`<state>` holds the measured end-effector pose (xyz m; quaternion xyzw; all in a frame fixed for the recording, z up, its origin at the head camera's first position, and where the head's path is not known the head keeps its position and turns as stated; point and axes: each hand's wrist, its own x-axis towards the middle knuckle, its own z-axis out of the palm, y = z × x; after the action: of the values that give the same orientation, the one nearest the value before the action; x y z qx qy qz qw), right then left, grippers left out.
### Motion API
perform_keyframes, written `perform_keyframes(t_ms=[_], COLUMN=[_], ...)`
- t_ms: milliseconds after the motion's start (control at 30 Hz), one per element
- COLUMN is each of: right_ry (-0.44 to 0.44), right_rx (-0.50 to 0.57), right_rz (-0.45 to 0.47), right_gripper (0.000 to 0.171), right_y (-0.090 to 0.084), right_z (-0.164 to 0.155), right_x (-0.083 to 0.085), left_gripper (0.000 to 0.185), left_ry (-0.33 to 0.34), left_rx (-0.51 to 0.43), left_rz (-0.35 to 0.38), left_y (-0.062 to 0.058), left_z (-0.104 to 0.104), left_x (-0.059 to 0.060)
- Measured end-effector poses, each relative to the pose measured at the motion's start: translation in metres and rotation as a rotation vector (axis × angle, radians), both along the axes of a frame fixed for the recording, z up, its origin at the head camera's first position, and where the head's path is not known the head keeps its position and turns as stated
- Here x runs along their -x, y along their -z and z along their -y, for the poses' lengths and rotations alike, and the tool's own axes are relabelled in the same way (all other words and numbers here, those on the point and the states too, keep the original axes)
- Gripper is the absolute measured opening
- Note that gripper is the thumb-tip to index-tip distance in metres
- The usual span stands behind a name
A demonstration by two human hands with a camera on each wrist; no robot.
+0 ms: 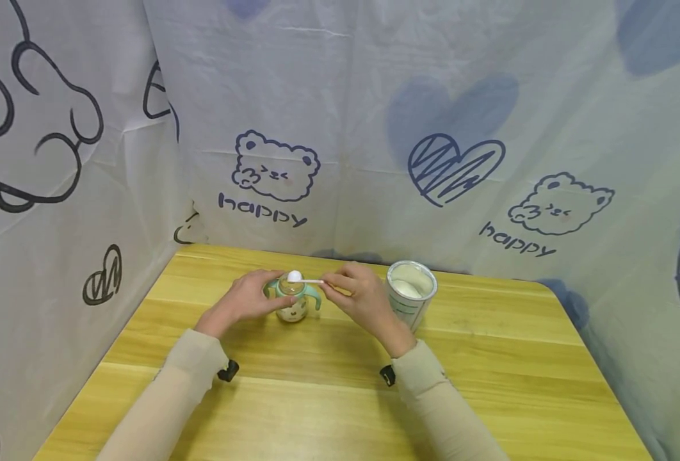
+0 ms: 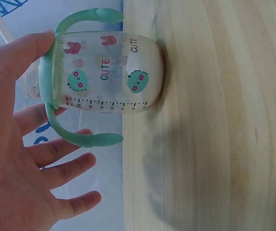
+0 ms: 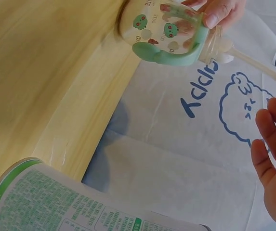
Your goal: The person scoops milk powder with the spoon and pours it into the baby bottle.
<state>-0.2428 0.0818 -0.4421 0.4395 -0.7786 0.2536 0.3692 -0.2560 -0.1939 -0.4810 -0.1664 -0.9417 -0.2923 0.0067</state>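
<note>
Bottle (image 1: 292, 306), clear, small, with mint-green collar and two curved mint-green handles; printed with cartoon figures, the word "CUTE" and a measuring scale, as the left wrist view shows; standing upright on the wooden table (image 1: 490, 384), toward its far side and left of centre, mouth uncovered. Spoon (image 1: 302, 278), white, long-handled, its bowl heaped with white powder and poised directly over the bottle's mouth, handle running off to the right. Right hand (image 1: 363, 298), just right of the bottle, fingers curled in a pinch on the spoon's handle end. Left hand (image 1: 242, 301), on the bottle's left side; thumb laid against the collar, the remaining fingers (image 2: 70, 166) spread and relaxed beside the near handle, not wrapped around it. Tin (image 1: 411, 293), round, open, pale powder showing inside, label printed in green text; standing just right of the right hand, near the table's far edge. Sleeves (image 1: 426, 384), beige, on both forearms, a small dark device at each wrist. Cloth backdrop (image 1: 340, 128), white, hung around the far and left sides of the table, printed with bears, hearts and the word "happy".
</note>
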Motion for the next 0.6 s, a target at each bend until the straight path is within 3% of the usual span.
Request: perform_keyframes(t_ms=[233,600], right_ry=[-0.028,-0.029], right_rx=[0.019,-0.018], right_rz=[-0.005,0.081], right_gripper=[0.007,0.003], right_y=[0.0011,-0.002], right_z=[0.0018,0.0017], right_x=[0.0012,-0.0004], left_gripper=[0.082,0.083], left_ry=[-0.004,-0.001], left_rx=[0.001,-0.001], left_rz=[0.011,0.009], left_y=[-0.0008,0.0001], left_z=[0.0003,0.0012], left_x=[-0.0004,0.0032])
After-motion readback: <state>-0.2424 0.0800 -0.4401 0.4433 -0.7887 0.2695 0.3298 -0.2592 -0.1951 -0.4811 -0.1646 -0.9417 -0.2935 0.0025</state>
